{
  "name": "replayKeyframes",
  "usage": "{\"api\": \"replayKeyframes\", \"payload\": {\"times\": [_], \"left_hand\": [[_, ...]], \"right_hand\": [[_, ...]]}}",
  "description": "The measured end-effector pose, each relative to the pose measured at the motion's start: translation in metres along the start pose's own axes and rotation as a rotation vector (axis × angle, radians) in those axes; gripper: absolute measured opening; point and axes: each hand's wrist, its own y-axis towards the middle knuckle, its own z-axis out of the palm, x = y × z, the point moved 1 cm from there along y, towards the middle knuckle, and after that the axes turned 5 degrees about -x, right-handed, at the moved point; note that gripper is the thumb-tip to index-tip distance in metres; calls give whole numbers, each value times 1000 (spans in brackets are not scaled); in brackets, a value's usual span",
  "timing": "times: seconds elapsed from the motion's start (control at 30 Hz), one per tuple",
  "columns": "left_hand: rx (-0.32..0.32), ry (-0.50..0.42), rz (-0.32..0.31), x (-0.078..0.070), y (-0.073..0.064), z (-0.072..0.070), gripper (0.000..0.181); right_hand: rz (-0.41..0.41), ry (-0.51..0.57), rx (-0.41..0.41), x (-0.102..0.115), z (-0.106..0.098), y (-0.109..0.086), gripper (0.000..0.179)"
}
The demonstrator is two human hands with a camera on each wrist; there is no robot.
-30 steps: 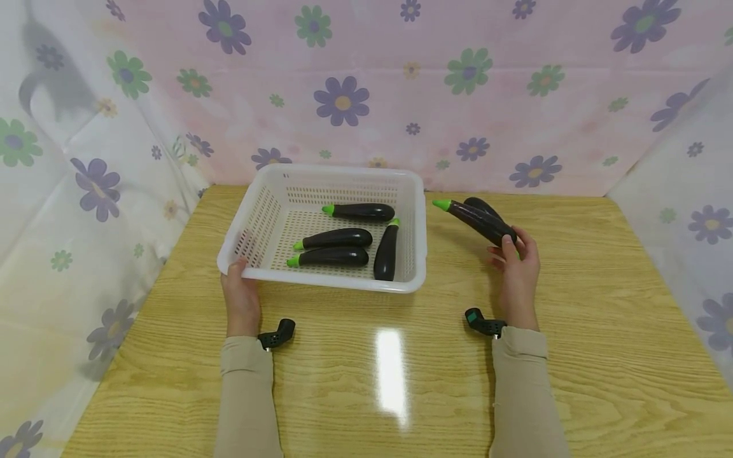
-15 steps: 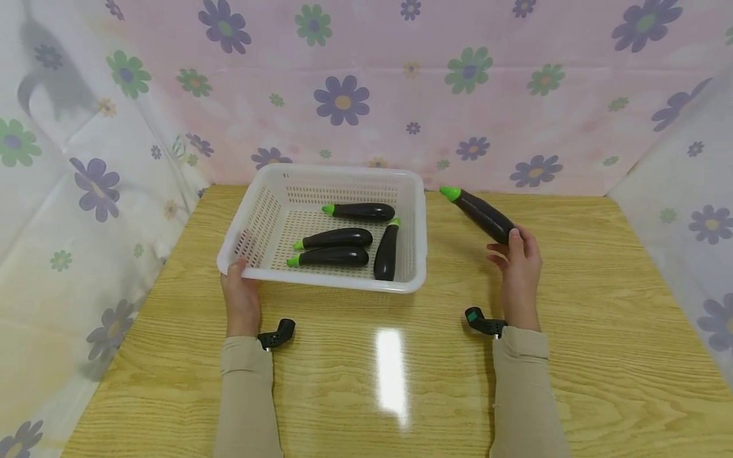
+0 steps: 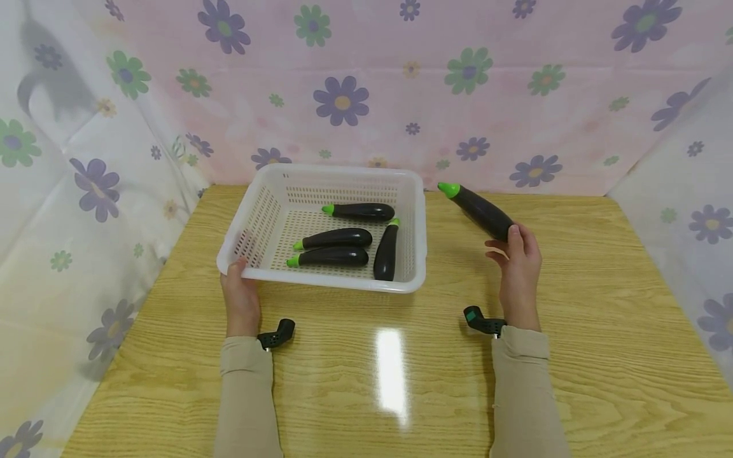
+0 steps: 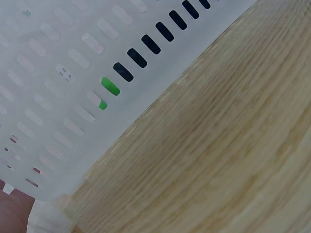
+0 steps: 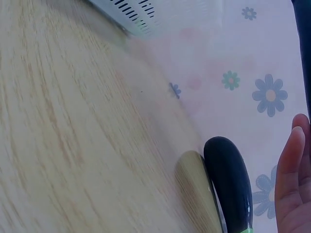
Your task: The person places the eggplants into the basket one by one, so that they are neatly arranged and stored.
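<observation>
My left hand [image 3: 242,302] grips the front left corner of a white plastic basket [image 3: 321,280], its thumb over the rim. Inside lie several dark eggplants [image 3: 338,238] with bright green stem ends. My right hand [image 3: 520,270] holds another eggplant [image 3: 483,213] by its blunt end, right of the basket, the green tip pointing up and left. In the right wrist view, that held eggplant [image 5: 304,34] shows only at the right edge, near the fingers [image 5: 291,150]. A further eggplant [image 5: 227,182] lies on the table there; in the head view it is hidden.
The basket and hands are over a wood-grain table [image 3: 338,394] with a glossy light reflection near its front. A flowered cloth [image 3: 389,95] hangs behind the table and along both sides. Small black wrist cameras [image 3: 277,334] sit on both wrists.
The right hand's eggplant has risen and tilted more steeply, now covering the one behind it in the head view. The left hand and basket have stayed put.
</observation>
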Motion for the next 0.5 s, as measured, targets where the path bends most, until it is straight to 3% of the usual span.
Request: {"api": "replayKeyframes", "payload": {"times": [0.5], "left_hand": [[8,10,-6,-2,-1,1,46]], "right_hand": [[-20,-32,41,5,9,-5,40]]}}
